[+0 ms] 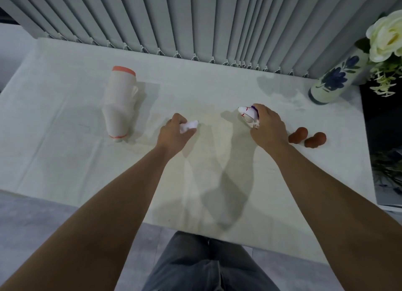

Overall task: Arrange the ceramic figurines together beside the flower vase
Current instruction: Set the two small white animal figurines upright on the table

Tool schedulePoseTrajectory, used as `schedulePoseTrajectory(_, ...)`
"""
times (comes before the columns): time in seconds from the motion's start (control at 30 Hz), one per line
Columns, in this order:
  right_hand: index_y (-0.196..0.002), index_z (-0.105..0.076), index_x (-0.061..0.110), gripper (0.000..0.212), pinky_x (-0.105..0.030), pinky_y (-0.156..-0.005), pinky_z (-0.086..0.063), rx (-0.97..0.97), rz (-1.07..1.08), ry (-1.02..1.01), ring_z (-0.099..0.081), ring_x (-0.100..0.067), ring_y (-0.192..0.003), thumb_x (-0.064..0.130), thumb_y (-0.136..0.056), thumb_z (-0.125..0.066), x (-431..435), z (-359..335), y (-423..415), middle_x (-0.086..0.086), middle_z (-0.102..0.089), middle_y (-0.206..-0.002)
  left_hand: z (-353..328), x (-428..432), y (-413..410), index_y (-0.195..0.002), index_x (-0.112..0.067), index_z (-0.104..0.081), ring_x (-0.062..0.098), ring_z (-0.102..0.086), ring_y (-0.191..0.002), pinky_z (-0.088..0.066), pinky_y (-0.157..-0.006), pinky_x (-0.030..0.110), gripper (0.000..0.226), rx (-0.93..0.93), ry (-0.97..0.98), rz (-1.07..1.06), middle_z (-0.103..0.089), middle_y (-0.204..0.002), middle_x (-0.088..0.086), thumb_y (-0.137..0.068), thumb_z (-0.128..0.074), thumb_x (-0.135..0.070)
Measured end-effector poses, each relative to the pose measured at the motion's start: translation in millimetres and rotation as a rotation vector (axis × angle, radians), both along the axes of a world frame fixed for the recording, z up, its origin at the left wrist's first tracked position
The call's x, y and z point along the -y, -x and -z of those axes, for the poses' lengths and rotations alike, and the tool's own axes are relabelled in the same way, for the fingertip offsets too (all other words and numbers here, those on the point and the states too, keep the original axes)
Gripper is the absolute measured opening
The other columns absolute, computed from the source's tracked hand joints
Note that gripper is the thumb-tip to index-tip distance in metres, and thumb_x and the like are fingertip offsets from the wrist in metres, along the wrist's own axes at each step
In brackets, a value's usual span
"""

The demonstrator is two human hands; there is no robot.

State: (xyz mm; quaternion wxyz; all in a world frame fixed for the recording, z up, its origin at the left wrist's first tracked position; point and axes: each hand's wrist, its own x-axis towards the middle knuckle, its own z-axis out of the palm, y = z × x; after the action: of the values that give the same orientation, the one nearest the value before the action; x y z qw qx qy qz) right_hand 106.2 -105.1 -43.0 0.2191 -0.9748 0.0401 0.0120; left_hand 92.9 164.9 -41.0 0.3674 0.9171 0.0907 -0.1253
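Note:
My left hand (pixel 176 133) is closed around a small white figurine (pixel 189 125) near the middle of the white table (pixel 65 151). To its right, my right hand (pixel 268 125) grips a white figurine with red and purple marks (pixel 247 114). Two brown rounded figurines (pixel 298 134) (pixel 315 139) stand side by side just right of my right hand. The flower vase (pixel 335 78), white with blue painted flowers, stands at the table's far right corner and holds a cream rose (pixel 386 38).
A tall white bottle-like object with an orange band (pixel 119 101) stands at the left of the table. Grey vertical blinds (pixel 195 18) run along the far edge. A dark surface with greenery (pixel 385 138) borders the table on the right.

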Motion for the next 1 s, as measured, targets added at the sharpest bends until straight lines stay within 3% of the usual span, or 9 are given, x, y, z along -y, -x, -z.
schedulePoseTrajectory(0.13,-0.122,-0.046,0.016,0.043,-0.042,-0.074,-0.048,-0.133,0.005,-0.157,-0.057,-0.031,-0.093,0.007,-0.081,-0.055,5,-1,-1,-0.006,-0.061,-0.106,-15,17,-13,-0.094,-0.011,-0.062,0.014,-0.054,-0.071,-0.051,-0.069,0.026,0.033,-0.254,0.563,-0.099,-0.057,-0.078,-0.002,-0.09,-0.063,-0.044)
schedulePoseTrajectory(0.2,-0.119,-0.046,0.014,0.039,-0.041,-0.073,-0.048,-0.185,0.001,-0.156,-0.057,-0.03,-0.09,0.01,-0.081,-0.056,9,0,-3,-0.007,-0.059,-0.106,-20,18,-15,-0.115,-0.009,-0.065,0.016,-0.057,-0.077,-0.05,-0.067,0.023,0.036,-0.443,0.826,-0.164,-0.063,-0.095,0.003,-0.096,-0.058,-0.039)
schedulePoseTrajectory(0.3,-0.117,-0.049,0.012,0.036,-0.039,-0.076,-0.047,-0.178,0.019,-0.092,-0.056,-0.03,-0.095,0.018,-0.083,-0.061,16,0,-7,-0.01,-0.056,-0.112,-21,20,-15,-0.128,-0.013,-0.059,0.021,-0.064,-0.081,-0.055,-0.056,0.021,0.047,-0.647,0.916,-0.232,-0.065,-0.106,0.008,-0.095,-0.055,-0.046)
schedulePoseTrajectory(0.4,-0.117,-0.052,0.013,0.038,-0.039,-0.078,-0.045,-0.17,0.02,-0.011,-0.055,-0.033,-0.102,0.022,-0.082,-0.065,22,0,-11,-0.011,-0.058,-0.113,-20,25,-16,-0.121,-0.015,-0.063,0.021,-0.068,-0.082,-0.056,-0.057,0.021,0.048,-0.681,0.872,-0.135,-0.069,-0.1,0.006,-0.091,-0.059,-0.052)
schedulePoseTrajectory(0.5,-0.117,-0.052,0.015,0.04,-0.037,-0.076,-0.045,-0.149,-0.02,0.104,-0.057,-0.033,-0.097,0.026,-0.08,-0.065,21,0,-9,-0.009,-0.059,-0.109,-20,32,-18,-0.116,-0.015,-0.064,0.018,-0.066,-0.085,-0.057,-0.062,0.018,0.031,-0.599,0.821,-0.004,-0.065,-0.105,0.005,-0.092,-0.065,-0.035)
schedulePoseTrajectory(0.63,-0.111,-0.051,0.008,0.032,-0.034,-0.068,-0.036,-0.054,-0.088,0.196,-0.057,-0.034,-0.085,0.015,-0.082,-0.061,24,2,-2,-0.013,-0.06,-0.102,-19,48,-25,-0.11,-0.002,-0.065,0.022,-0.062,-0.075,-0.058,-0.067,0.025,0.032,-0.404,0.5,0.101,-0.062,-0.092,0.008,-0.091,-0.067,-0.027)
schedulePoseTrajectory(0.77,-0.118,-0.049,0.011,0.041,-0.041,-0.098,-0.038,-0.096,-0.134,0.339,-0.06,-0.031,-0.097,0.016,-0.08,-0.066,31,-6,-3,-0.009,-0.062,-0.107,-19,66,-35,-0.106,-0.011,-0.051,0.016,-0.06,-0.055,-0.049,-0.046,0.022,0.04,-0.256,0.23,0.103,-0.063,-0.083,0.002,-0.083,-0.072,-0.036)
schedulePoseTrajectory(0.9,-0.121,-0.047,0.014,0.045,-0.043,-0.111,-0.029,-0.126,-0.135,0.363,-0.057,-0.029,-0.106,0.015,-0.08,-0.066,36,-12,-2,-0.006,-0.062,-0.11,-13,79,-41,-0.104,-0.013,-0.054,0.025,-0.063,-0.069,-0.054,-0.064,0.033,0.04,-0.112,-0.021,0.226,-0.067,-0.095,0.005,-0.08,-0.073,-0.039)
schedulePoseTrajectory(1.0,-0.12,-0.049,0.014,0.043,-0.041,-0.111,-0.031,-0.102,-0.152,0.344,-0.058,-0.027,-0.105,0.013,-0.08,-0.066,37,-13,-1,-0.004,-0.063,-0.108,-10,89,-47,-0.107,-0.011,-0.055,0.03,-0.062,-0.086,-0.041,-0.069,0.031,0.038,-0.027,-0.144,0.317,-0.068,-0.1,0.009,-0.083,-0.069,-0.037)
